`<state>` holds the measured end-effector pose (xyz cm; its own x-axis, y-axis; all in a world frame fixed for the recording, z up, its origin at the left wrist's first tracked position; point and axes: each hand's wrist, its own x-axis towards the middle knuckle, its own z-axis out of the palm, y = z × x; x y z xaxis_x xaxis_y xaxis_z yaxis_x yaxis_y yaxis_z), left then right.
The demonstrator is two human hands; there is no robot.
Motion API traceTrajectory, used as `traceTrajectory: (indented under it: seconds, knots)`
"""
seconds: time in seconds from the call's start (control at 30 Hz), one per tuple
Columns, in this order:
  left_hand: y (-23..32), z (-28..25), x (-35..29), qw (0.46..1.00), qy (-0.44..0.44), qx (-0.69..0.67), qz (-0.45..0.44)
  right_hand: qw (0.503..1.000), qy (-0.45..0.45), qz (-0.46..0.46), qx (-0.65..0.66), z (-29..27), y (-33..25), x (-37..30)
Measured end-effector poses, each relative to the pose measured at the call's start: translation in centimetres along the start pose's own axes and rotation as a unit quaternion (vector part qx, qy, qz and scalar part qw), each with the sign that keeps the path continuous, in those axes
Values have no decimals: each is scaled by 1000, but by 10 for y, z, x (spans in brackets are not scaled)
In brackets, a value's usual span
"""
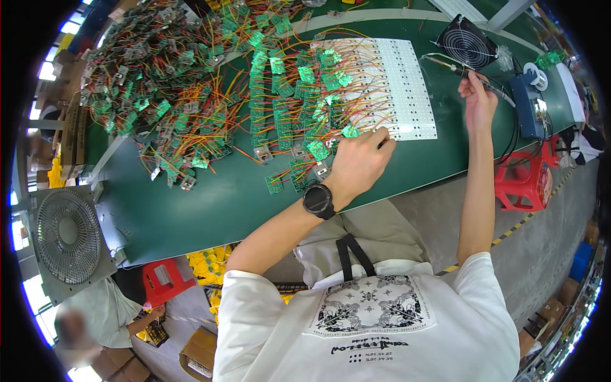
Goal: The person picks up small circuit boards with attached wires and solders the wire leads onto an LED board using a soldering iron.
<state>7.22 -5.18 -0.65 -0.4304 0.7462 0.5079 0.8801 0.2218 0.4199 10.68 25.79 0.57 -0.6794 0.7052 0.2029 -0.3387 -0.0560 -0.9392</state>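
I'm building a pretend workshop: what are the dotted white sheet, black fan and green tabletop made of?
Dotted white sheet: maybe coated board or plastic, fairly matte, flat and crisp-edged.
Black fan: dull, probably plastic, with a guard of thin, shiny-looking rings, likely metal.
Green tabletop: perhaps rubber matting or laminate, smooth with a soft sheen.

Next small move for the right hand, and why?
Probably swing the soldering iron left, toward the white board by the left hand: the right hand holds the iron with its tip off the board's right side, while the left is at the near edge, by the wired ends.
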Motion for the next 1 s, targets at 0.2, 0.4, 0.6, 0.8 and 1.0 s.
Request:
traceTrajectory:
  seconds: [0.2,0.4,0.6,0.8,1.0]
  knots:
    - [8,-3,4,999,31,-24,5,994,75,16,71,-25,35,27]
    - [17,-20,13,990,125,15,59,995,74,1,67,-18,30,21]
    - [48,-53,22,968,163,-188,-33,996,70,17,45,-15,31,19]
    - [171,-131,49,639,284,-703,132,997,57,5,45,-13,23,18]
    - [195,-135,19,577,324,-738,130,997,54,-2,57,-8,28,19]
